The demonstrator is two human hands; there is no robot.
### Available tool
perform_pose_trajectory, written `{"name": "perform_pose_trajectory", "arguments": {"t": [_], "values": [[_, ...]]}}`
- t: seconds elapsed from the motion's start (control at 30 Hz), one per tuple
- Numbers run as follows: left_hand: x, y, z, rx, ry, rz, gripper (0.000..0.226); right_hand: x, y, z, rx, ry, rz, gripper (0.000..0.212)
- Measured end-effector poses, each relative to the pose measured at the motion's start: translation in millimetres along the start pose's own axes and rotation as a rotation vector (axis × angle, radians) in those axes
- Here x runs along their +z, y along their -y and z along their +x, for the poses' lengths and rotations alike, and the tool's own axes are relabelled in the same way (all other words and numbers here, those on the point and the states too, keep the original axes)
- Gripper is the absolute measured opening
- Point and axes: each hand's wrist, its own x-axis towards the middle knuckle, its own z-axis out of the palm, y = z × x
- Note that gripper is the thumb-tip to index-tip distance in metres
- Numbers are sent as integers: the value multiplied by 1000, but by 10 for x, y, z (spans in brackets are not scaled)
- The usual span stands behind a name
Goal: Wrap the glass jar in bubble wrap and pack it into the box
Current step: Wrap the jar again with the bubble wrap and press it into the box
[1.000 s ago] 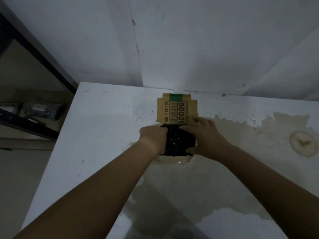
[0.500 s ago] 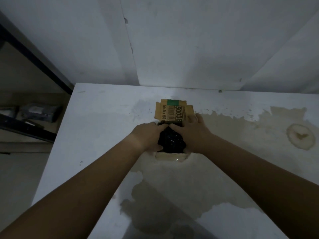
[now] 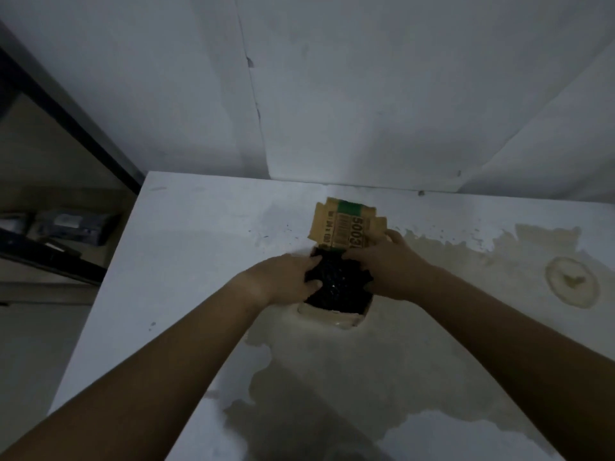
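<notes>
A small cardboard box (image 3: 332, 319) stands open on the white table (image 3: 199, 261), its printed brown lid flap (image 3: 346, 227) raised at the far side. A dark bundle of black bubble wrap (image 3: 336, 284) fills the box opening; the glass jar itself is hidden inside it. My left hand (image 3: 286, 281) presses on the bundle's left side. My right hand (image 3: 389, 264) holds its right side, fingers reaching over the top near the flap.
The table's surface is stained and peeling, with a round ring mark (image 3: 570, 282) at the right. White walls close off the back. Past the table's left edge a dark metal shelf frame (image 3: 66, 128) holds some packets (image 3: 73, 224).
Both hands have closed in over the black bundle and pushed it deeper into the box. The view has shifted slightly; the lid flap stays up.
</notes>
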Motion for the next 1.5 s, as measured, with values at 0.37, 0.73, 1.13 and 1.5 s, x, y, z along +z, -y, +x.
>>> {"name": "perform_pose_trajectory", "arguments": {"t": [0.37,0.73,1.13,1.5], "values": [[176,-229,125,-117,-388,283,17,233,307,35,226,-191,-169,24],[287,-132,-136,-9,-321,-18,17,17,320,-403,289,-165,186,42],[613,-332,-321,-151,-126,282,31,464,524,-552,199,139,20,50],[583,-205,-452,15,-363,214,25,400,555,-651,251,-121,235,35]]}}
